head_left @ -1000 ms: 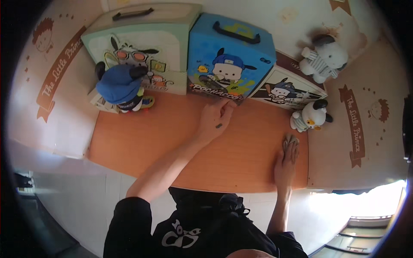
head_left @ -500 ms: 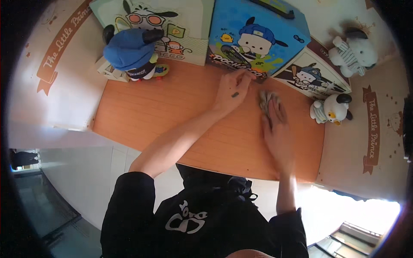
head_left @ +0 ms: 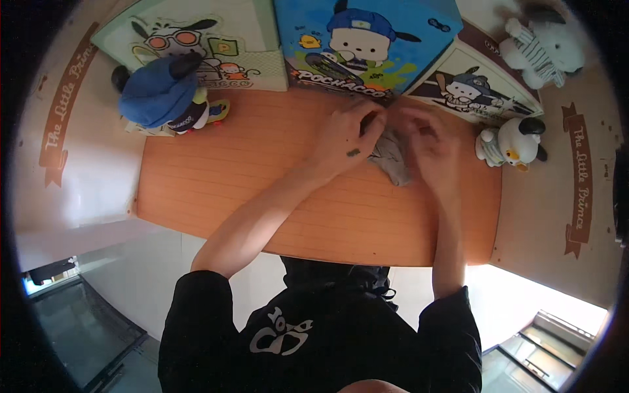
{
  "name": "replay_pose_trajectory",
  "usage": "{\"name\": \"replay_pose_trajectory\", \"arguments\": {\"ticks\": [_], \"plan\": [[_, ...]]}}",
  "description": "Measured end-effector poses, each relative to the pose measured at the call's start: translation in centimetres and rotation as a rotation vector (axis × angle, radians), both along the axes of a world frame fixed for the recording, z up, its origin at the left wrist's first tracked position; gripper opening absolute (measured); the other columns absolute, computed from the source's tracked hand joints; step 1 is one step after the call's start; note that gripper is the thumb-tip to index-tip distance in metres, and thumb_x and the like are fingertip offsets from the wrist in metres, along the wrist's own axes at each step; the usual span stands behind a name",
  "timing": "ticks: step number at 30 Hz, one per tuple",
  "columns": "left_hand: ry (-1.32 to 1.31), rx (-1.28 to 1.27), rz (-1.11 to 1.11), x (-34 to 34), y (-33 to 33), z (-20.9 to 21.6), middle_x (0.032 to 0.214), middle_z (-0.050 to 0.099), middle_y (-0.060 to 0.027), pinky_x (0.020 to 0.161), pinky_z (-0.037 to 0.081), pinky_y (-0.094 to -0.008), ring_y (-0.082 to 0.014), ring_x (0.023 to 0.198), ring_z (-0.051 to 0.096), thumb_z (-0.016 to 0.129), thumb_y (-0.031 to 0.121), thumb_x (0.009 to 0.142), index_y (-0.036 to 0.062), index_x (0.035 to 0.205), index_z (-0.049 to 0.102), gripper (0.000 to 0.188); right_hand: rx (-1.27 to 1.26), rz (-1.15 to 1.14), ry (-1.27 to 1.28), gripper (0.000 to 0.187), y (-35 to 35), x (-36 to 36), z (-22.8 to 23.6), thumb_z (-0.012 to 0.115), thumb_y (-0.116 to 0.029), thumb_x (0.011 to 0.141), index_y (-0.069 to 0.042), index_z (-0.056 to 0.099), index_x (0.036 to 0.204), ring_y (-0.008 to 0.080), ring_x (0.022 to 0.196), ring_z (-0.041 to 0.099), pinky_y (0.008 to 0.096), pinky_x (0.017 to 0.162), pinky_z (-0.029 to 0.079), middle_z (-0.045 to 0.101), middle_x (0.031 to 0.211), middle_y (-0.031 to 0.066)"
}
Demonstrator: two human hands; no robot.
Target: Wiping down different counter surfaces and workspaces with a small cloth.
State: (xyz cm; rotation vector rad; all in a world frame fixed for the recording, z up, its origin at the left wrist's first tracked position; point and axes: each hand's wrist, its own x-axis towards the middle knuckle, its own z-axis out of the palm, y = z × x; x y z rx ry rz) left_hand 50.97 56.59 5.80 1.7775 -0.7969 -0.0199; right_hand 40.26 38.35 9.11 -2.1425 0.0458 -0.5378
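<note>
A crumpled grey cloth (head_left: 392, 160) hangs or lies between my two hands, over the wooden shelf board (head_left: 282, 196). My left hand (head_left: 347, 137) is closed, its fingers curled at the cloth's upper left edge; a dark mark shows on its back. My right hand (head_left: 432, 147) is beside the cloth on the right, fingers bent toward the left hand and smeared by motion. Whether it grips the cloth cannot be made out. Just beyond both hands stands a blue box (head_left: 367, 49) with a cartoon dog on it.
At the left, a dog figure in a blue hat (head_left: 157, 92) stands before a pale green box (head_left: 262, 39). On the right are a white box (head_left: 472, 92), a small dog figure (head_left: 514, 144) and a plush dog (head_left: 547, 49). Pale side panels (head_left: 544, 203) flank the board.
My right hand has moved up, closer to my left hand. The cloth, earlier under my right hand, now is between both hands. The view has shifted slightly.
</note>
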Motion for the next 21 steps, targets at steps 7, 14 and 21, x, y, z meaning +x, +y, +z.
{"name": "replay_pose_trajectory", "arguments": {"ticks": [7, 14, 21], "plan": [[0.025, -0.055, -0.119, 0.7, 0.4, 0.4, 0.111, 0.076, -0.0072, 0.076, 0.053, -0.0304, -0.0203, 0.084, 0.067, 0.071, 0.001, 0.098, 0.0064, 0.124, 0.078, 0.027, -0.068, -0.156, 0.103, 0.021, -1.1, -0.4, -0.3, 0.074, -0.005, 0.1, -0.006, 0.08, 0.12, 0.0176, 0.078, 0.067, 0.0298, 0.067, 0.052, 0.079, 0.104, 0.0066], [0.152, -0.242, -0.215, 0.4, -0.4, -0.2, 0.11, 0.073, -0.0043, 0.079, 0.052, -0.028, -0.0172, 0.088, 0.063, 0.071, -0.005, 0.096, 0.0068, 0.126, 0.077, 0.034, -0.025, -0.127, 0.102, 0.019, 1.8, -0.5, 0.3, 0.078, -0.006, 0.099, -0.006, 0.08, 0.118, 0.0131, 0.073, 0.063, 0.0264, 0.066, 0.05, 0.077, 0.099, 0.0019], [-0.044, -0.128, -0.161, 0.6, -0.5, 0.0, 0.11, 0.076, -0.006, 0.079, 0.054, -0.0277, -0.0185, 0.087, 0.067, 0.073, 0.0, 0.1, 0.0071, 0.13, 0.076, 0.031, -0.054, -0.195, 0.121, 0.015, 1.3, 0.2, -0.4, 0.079, -0.011, 0.098, -0.006, 0.08, 0.112, 0.0184, 0.067, 0.064, 0.0313, 0.062, 0.051, 0.077, 0.089, 0.006]]}}
